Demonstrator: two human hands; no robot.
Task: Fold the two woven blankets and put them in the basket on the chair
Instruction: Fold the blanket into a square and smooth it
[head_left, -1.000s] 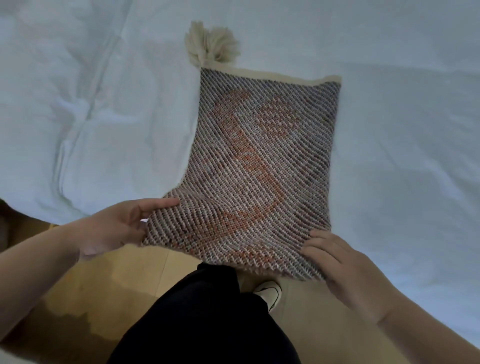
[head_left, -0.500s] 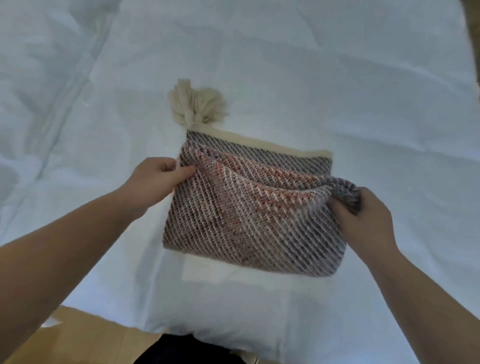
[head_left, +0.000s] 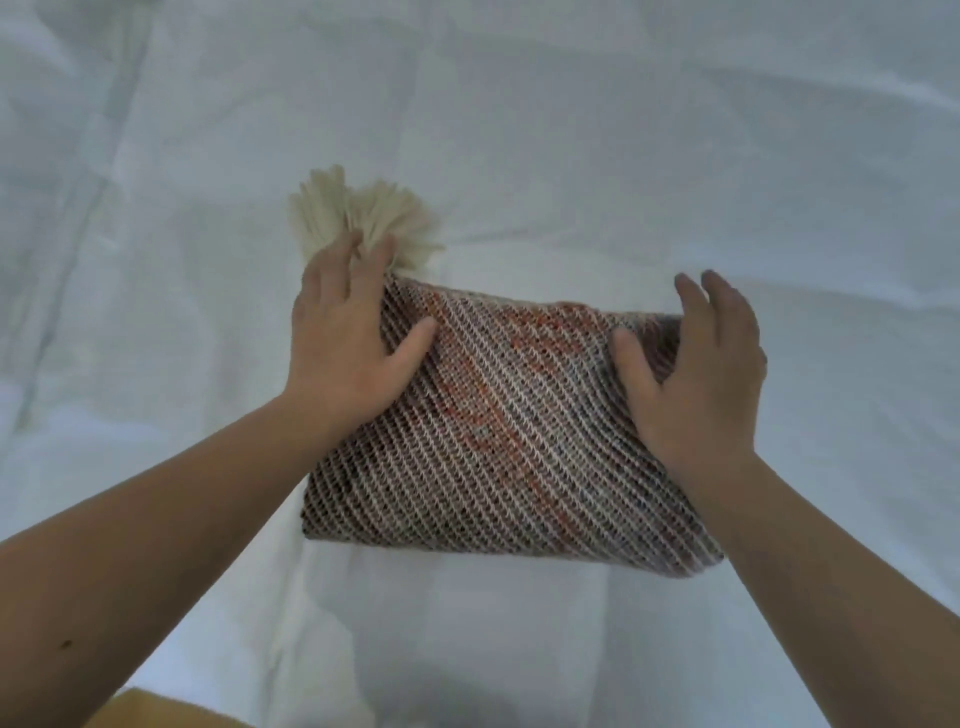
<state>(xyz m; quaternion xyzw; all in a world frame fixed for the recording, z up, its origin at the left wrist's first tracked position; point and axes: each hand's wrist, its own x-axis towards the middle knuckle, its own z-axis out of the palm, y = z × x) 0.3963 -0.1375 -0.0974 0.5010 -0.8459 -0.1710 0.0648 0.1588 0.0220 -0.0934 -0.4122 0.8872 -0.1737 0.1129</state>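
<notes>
On the white sheet (head_left: 675, 156) the woven blanket (head_left: 509, 441) lay folded small, its cream tassel (head_left: 358, 218) poking out at the far left corner. My left hand (head_left: 348, 353) and right hand (head_left: 696, 374) pressed it flat, fingers spread wide, gripping nothing. I judged folding done; lifting it toward the basket, out of view, came next. Wooden floor (head_left: 156, 712) showed below.

Woven blanket (head_left: 498, 441) folded into a compact rectangle, lying flat, long side running 9 to 3 o'clock, slightly skewed. Diagonal cream and dark brown weave with an orange-red patch through the middle. Cream tassel (head_left: 358, 218) fans out from its 11 o'clock corner.
</notes>
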